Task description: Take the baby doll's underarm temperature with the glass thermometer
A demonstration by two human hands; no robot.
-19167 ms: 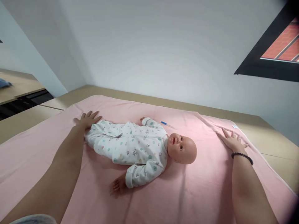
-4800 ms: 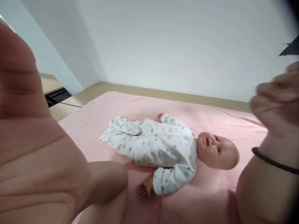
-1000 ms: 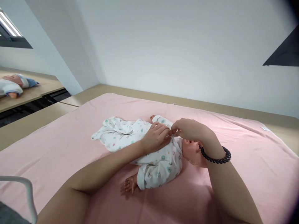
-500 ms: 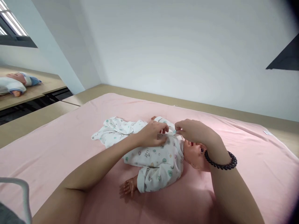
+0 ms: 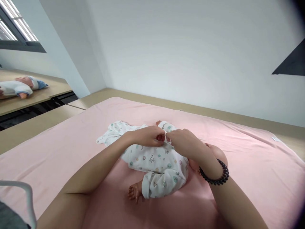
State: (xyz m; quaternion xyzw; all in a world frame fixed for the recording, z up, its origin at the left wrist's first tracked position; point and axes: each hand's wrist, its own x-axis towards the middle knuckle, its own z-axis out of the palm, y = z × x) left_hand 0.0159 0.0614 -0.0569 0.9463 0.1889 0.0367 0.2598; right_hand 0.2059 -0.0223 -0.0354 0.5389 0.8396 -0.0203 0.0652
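Note:
A baby doll lies on its back on a pink blanket, head to the right. It wears a white romper printed with small animals and green dots. Over the chest, my left hand has its fingers closed in a pinch on the romper's front. My right hand, with a black coil band on the wrist, pinches the cloth just beside it, fingertips almost touching the left ones. The exact bit of cloth is hidden behind the fingers. My right hand and forearm cover much of the doll's face.
The blanket lies on a wooden table that meets a white wall. Another doll in a blue and white hat lies on a farther table at left. A grey curved bar stands at lower left.
My right hand has moved left and down from near the doll's collar to the chest, meeting my left hand. The view has shifted slightly.

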